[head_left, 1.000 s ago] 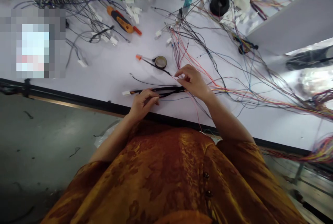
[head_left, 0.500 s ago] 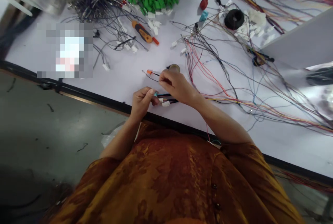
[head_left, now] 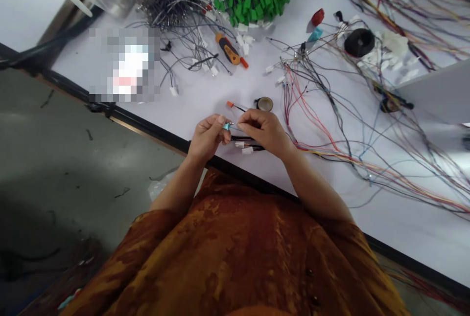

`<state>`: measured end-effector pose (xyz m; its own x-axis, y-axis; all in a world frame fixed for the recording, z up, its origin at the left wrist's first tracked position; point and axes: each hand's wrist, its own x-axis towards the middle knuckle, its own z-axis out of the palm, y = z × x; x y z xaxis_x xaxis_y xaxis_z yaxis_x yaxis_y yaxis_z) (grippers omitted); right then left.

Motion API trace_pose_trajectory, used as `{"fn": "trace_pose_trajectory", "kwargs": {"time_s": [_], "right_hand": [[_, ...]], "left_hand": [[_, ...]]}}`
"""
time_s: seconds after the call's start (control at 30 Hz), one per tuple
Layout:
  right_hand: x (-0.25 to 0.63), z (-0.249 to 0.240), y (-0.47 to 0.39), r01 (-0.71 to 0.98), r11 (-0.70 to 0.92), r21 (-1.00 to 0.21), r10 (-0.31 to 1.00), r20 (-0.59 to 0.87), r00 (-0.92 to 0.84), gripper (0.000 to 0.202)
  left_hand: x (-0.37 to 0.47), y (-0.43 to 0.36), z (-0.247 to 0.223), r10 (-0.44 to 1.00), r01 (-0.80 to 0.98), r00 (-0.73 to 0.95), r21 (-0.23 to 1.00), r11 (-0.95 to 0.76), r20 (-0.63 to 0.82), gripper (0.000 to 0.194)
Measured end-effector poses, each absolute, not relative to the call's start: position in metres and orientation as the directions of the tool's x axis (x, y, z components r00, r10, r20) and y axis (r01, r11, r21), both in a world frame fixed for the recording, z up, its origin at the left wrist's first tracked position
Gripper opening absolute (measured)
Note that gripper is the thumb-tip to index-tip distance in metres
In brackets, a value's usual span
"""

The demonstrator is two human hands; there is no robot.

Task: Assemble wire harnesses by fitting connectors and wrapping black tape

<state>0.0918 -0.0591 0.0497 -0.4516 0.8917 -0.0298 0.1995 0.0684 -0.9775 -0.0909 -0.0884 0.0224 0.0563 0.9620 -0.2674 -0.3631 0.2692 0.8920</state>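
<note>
Near the table's front edge, my left hand (head_left: 208, 138) pinches a small light-blue connector (head_left: 226, 126) between thumb and fingers. Just right of it, my right hand (head_left: 265, 129) is closed with thumb and forefinger together on a thin wire (head_left: 235, 124), whose tip is close to the connector; whether it is inside cannot be told. Below the hands lie white connectors (head_left: 247, 150) on dark-sleeved wires. An orange connector (head_left: 230, 104) on a short dark wire and a roll of tape (head_left: 265, 104) lie just beyond my hands.
An orange-and-black cutter (head_left: 227, 49) lies farther back. Behind it are bundled wires with green connectors (head_left: 257, 8). A black tape roll (head_left: 359, 42) and tangled wires (head_left: 341, 145) cover the right side. A dark edge strip (head_left: 147, 127) runs along the table front.
The right hand has come down toward the left, bringing the wire's tip to the light-blue connector. My left hand has lifted the connector slightly. The whole view has shifted.
</note>
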Motion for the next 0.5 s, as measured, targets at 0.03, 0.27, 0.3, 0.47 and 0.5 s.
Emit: {"fn": "trace_pose_trajectory", "kwargs": {"time_s": [0.03, 0.27, 0.3, 0.47, 0.5], "right_hand": [[0.093, 0.0495, -0.0606, 0.194, 0.031, -0.981, 0.891, -0.061, -0.45, 0.014], [0.0939, 0.0448, -0.0655, 0.139, -0.082, -0.987, 0.884, -0.137, -0.446, 0.018], [0.0937, 0.0442, -0.0662, 0.134, -0.085, -0.987, 0.885, -0.137, -0.446, 0.018], [0.0939, 0.0438, -0.0671, 0.093, -0.108, -0.99, 0.879, -0.139, -0.456, 0.016], [0.0944, 0.0444, -0.0671, 0.076, -0.111, -0.991, 0.877, -0.134, -0.461, 0.015]], "left_hand": [[-0.0907, -0.0888, 0.0224, 0.964, -0.353, 0.058, 0.898, 0.264, -0.261, 0.046], [-0.0908, -0.0944, 0.0177, 0.992, -0.272, -0.004, 0.955, 0.122, -0.128, 0.035], [-0.0912, -0.0951, 0.0171, 0.993, -0.268, 0.002, 0.957, 0.114, -0.118, 0.034], [-0.0945, -0.0979, 0.0162, 0.997, -0.241, 0.037, 0.967, 0.08, -0.073, 0.032], [-0.0954, -0.0982, 0.0162, 0.997, -0.231, 0.044, 0.97, 0.078, -0.07, 0.032]]}}
